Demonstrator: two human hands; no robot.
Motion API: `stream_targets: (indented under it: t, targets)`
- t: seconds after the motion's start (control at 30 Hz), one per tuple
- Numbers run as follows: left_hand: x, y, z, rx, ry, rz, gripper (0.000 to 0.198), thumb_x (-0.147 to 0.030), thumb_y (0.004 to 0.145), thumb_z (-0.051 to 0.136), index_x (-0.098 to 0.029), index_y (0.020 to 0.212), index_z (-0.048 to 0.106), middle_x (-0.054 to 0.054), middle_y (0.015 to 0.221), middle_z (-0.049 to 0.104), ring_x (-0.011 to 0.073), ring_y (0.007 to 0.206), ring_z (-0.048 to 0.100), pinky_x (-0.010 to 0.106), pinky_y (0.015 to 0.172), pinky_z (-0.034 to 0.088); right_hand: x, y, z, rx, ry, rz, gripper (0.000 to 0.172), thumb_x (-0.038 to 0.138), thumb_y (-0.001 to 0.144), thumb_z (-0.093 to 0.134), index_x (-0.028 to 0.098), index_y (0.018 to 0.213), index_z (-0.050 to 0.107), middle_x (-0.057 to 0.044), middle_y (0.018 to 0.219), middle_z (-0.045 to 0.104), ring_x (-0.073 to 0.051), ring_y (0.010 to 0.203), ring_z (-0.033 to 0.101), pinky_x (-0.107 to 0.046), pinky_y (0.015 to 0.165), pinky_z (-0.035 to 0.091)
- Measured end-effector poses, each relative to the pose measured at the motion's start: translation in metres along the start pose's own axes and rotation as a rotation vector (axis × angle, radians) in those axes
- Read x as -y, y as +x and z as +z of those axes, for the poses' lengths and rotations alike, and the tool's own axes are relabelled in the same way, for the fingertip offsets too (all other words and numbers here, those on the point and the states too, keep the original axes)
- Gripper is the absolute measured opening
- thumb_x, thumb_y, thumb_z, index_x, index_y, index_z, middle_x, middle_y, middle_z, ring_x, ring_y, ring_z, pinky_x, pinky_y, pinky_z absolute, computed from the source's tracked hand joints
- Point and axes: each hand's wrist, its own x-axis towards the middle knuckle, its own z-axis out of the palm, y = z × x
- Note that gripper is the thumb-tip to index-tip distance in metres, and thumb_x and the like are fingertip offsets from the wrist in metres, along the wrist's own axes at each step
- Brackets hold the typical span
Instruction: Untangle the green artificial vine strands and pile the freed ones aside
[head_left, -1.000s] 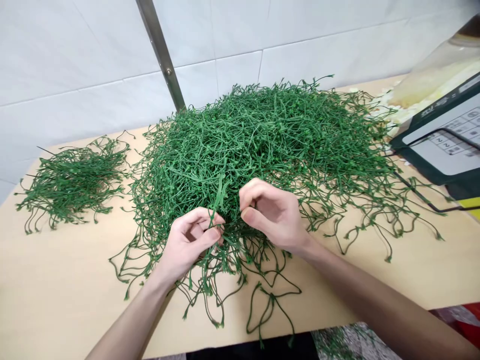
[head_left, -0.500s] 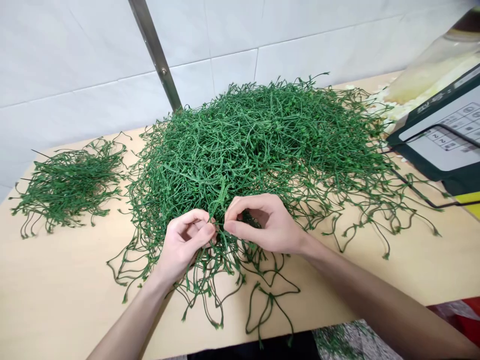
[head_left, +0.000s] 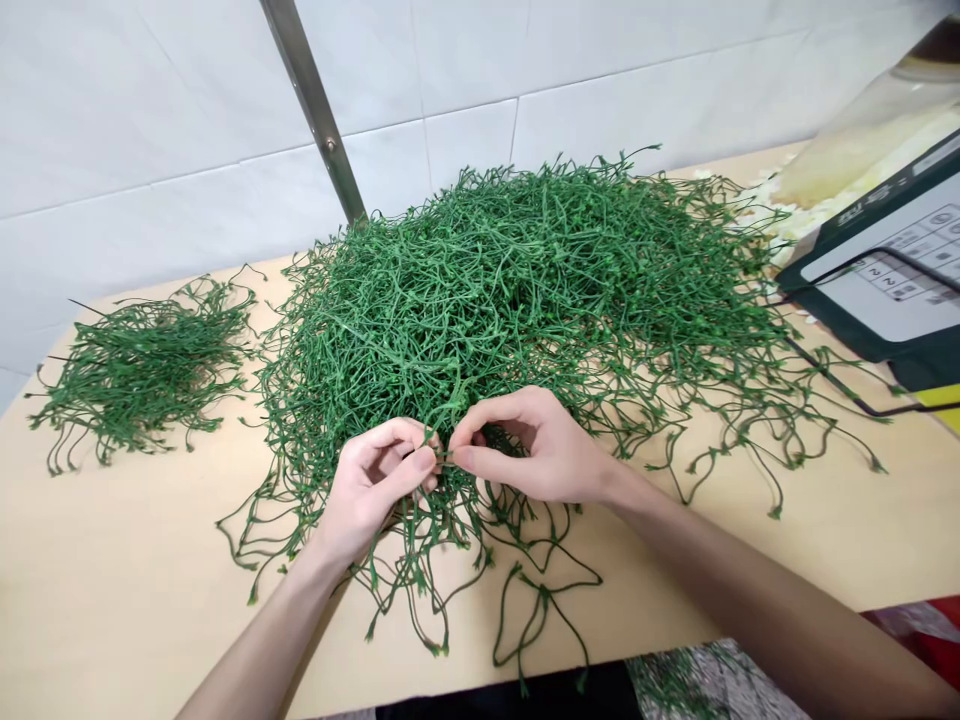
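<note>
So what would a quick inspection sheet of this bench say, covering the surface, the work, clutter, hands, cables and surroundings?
Surface: light wooden tabletop, with loose stems trailing over its near edge.
Job's things: large heap of green plastic stems in the middle; smaller pile apart at the left.
Clutter: dark green device with a keypad at the right; clear bag of pale pieces behind it.
Hands: left hand and right hand meet fingertip to fingertip, both pinching a green stem at the heap's near edge.
Cables: thin black cord beside the device.
Surroundings: white tiled wall; slanted metal bar.
</note>
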Motion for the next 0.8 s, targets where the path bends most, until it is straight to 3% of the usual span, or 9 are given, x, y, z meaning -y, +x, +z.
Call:
stream_targets:
  t: [0.13, 0.3, 0.47, 0.63, 0.8]
  targets:
    - [0.0002, 0.0, -0.0006, 0.018, 0.029, -0.035, 0.03, -0.041, 0.079, 0.075, -0.015, 0.078, 0.058, -0.001, 0.059, 0.06, 0.0083, 0.053, 0.051, 0.019, 0.051, 0.039, -0.0003, 0.0013, -0.0033, 0.008, 0.113, 0.05, 0.008, 0.02, 0.08, 0.07, 0.012, 0.082, 0.071, -0.004, 0.073, 0.071, -0.011, 0.064, 0.061, -0.024, 0.06, 0.049]
    - [-0.001, 0.0011, -0.0006, 0.012, 0.078, -0.043, 0.035, -0.046, 0.077, 0.076, -0.015, 0.077, 0.059, -0.001, 0.058, 0.058, 0.0083, 0.054, 0.049, 0.02, 0.053, 0.038, -0.0015, 0.0019, -0.0067, 0.082, 0.083, 0.081, 0.014, 0.023, 0.083, 0.069, 0.013, 0.092, 0.074, -0.005, 0.083, 0.075, -0.012, 0.071, 0.065, -0.024, 0.065, 0.051]
    - [-0.0039, 0.0006, 0.0008, 0.021, 0.183, -0.064, 0.038, -0.049, 0.075, 0.075, -0.014, 0.075, 0.062, -0.003, 0.053, 0.049, 0.0074, 0.049, 0.04, 0.021, 0.049, 0.03, 0.001, 0.002, -0.0076, 0.126, -0.063, -0.039, 0.011, 0.022, 0.084, 0.068, 0.013, 0.082, 0.076, -0.001, 0.069, 0.066, -0.008, 0.06, 0.053, -0.02, 0.056, 0.043]
    - [-0.0048, 0.0003, 0.0008, 0.119, 0.298, -0.074, 0.044, -0.053, 0.083, 0.064, -0.013, 0.067, 0.066, -0.002, 0.051, 0.046, 0.0078, 0.048, 0.036, 0.023, 0.046, 0.026, 0.0035, 0.0018, -0.0073, 0.175, -0.024, 0.106, 0.02, 0.027, 0.087, 0.066, 0.011, 0.077, 0.072, 0.002, 0.06, 0.057, -0.006, 0.053, 0.043, -0.019, 0.047, 0.034]
    - [-0.0088, 0.0013, 0.0029, 0.18, 0.35, -0.02, 0.047, -0.054, 0.088, 0.057, -0.014, 0.062, 0.06, 0.0, 0.055, 0.051, 0.0097, 0.052, 0.041, 0.023, 0.05, 0.032, 0.0033, -0.0004, -0.0064, 0.261, -0.026, 0.147, 0.022, 0.031, 0.087, 0.066, 0.011, 0.08, 0.073, 0.008, 0.049, 0.04, -0.004, 0.045, 0.028, -0.018, 0.041, 0.024]
